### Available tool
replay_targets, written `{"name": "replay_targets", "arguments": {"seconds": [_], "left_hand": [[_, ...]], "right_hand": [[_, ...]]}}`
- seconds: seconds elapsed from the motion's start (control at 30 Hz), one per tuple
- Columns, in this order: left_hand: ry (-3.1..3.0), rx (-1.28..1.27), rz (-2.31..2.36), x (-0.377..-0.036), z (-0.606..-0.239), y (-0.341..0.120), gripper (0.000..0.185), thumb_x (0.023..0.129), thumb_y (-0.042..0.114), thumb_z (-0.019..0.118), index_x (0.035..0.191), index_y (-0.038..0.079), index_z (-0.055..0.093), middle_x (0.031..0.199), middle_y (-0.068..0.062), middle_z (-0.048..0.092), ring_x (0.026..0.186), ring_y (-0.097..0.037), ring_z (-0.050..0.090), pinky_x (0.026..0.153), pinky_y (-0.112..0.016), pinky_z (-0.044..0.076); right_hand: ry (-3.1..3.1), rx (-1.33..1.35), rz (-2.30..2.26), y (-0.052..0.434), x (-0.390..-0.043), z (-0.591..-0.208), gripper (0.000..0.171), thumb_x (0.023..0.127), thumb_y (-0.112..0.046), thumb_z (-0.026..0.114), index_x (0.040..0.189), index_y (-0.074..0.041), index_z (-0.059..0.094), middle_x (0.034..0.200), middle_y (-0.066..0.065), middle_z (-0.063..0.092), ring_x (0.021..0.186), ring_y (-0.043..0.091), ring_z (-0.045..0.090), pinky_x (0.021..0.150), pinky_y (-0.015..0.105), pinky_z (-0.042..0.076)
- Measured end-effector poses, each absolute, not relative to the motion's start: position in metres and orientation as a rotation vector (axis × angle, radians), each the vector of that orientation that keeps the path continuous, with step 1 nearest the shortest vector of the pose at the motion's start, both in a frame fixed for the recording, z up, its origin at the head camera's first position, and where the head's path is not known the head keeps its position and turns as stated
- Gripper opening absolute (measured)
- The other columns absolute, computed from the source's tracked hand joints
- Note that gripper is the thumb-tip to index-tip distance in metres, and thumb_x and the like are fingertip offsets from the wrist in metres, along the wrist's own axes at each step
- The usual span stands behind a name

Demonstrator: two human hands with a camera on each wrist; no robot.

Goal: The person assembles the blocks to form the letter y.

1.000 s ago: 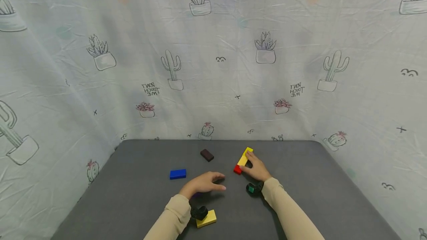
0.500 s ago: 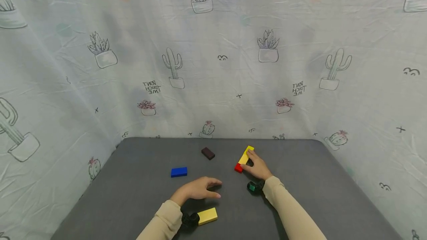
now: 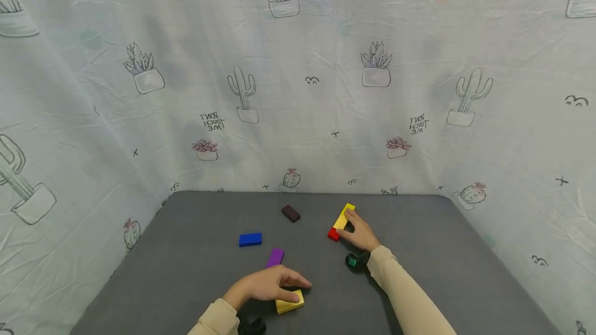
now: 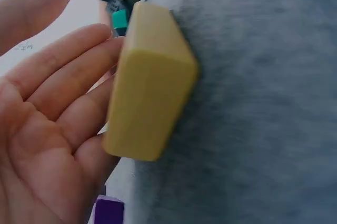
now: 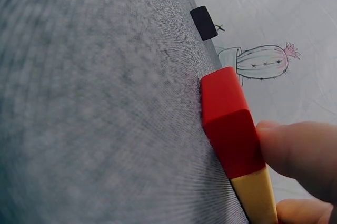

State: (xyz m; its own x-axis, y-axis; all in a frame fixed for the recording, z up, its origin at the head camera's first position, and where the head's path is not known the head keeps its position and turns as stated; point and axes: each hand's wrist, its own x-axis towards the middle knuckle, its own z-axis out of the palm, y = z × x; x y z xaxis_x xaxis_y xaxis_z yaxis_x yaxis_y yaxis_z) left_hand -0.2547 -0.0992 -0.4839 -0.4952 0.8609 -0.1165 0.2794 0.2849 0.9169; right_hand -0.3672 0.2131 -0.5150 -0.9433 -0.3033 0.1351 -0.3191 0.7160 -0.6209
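My left hand hovers low over a yellow block near the front of the grey table. In the left wrist view its straight fingers touch the side of that yellow block, with the thumb held apart. My right hand rests against the right side of a yellow block and a red block lying end to end. In the right wrist view the thumb presses where the red block meets the yellow one.
A purple block lies just beyond my left hand, a blue block further left, and a dark brown block towards the back. A cactus-print cloth hangs round the table's back and sides.
My left hand has drawn back towards me, uncovering the purple block, and come down onto the near yellow block. The right hand has stayed on the yellow and red blocks.
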Motion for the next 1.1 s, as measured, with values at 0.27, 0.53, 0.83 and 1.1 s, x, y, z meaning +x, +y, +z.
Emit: {"name": "replay_targets", "arguments": {"seconds": [0.27, 0.53, 0.83, 1.1], "left_hand": [[1.958, 1.079, 1.190, -0.251, -0.491, -0.105, 0.035, 0.096, 0.020, 0.056, 0.128, 0.004, 0.060, 0.130, -0.011, 0.060, 0.120, -0.006, 0.053, 0.097, -0.019, 0.043], [2.090, 1.053, 1.143, -0.244, -0.492, -0.116, 0.041, 0.093, 0.025, 0.061, 0.130, 0.008, 0.058, 0.132, -0.006, 0.059, 0.124, -0.006, 0.050, 0.099, -0.022, 0.043], [2.141, 1.074, 1.066, -0.238, -0.493, -0.124, 0.055, 0.088, 0.032, 0.066, 0.138, 0.016, 0.051, 0.144, -0.004, 0.047, 0.135, -0.011, 0.040, 0.106, -0.025, 0.037], [2.110, 1.021, 0.962, -0.239, -0.486, -0.132, 0.061, 0.086, 0.029, 0.069, 0.141, 0.021, 0.047, 0.148, -0.003, 0.041, 0.137, -0.010, 0.036, 0.107, -0.028, 0.036]], "right_hand": [[-2.895, 0.538, 1.041, 0.213, -0.368, -0.516, 0.078, 0.090, -0.041, 0.060, 0.147, 0.002, 0.028, 0.155, 0.019, 0.023, 0.144, 0.038, 0.017, 0.112, 0.058, 0.022], [-2.882, 0.528, 1.051, 0.214, -0.368, -0.517, 0.079, 0.090, -0.042, 0.060, 0.147, 0.002, 0.029, 0.154, 0.020, 0.024, 0.143, 0.038, 0.018, 0.111, 0.058, 0.023], [-2.883, 0.528, 1.044, 0.214, -0.369, -0.516, 0.079, 0.090, -0.043, 0.060, 0.147, 0.002, 0.029, 0.154, 0.020, 0.024, 0.143, 0.038, 0.018, 0.111, 0.058, 0.023], [-2.878, 0.529, 1.055, 0.215, -0.369, -0.518, 0.079, 0.090, -0.042, 0.060, 0.146, 0.003, 0.030, 0.154, 0.019, 0.024, 0.143, 0.038, 0.017, 0.112, 0.058, 0.022]]}}
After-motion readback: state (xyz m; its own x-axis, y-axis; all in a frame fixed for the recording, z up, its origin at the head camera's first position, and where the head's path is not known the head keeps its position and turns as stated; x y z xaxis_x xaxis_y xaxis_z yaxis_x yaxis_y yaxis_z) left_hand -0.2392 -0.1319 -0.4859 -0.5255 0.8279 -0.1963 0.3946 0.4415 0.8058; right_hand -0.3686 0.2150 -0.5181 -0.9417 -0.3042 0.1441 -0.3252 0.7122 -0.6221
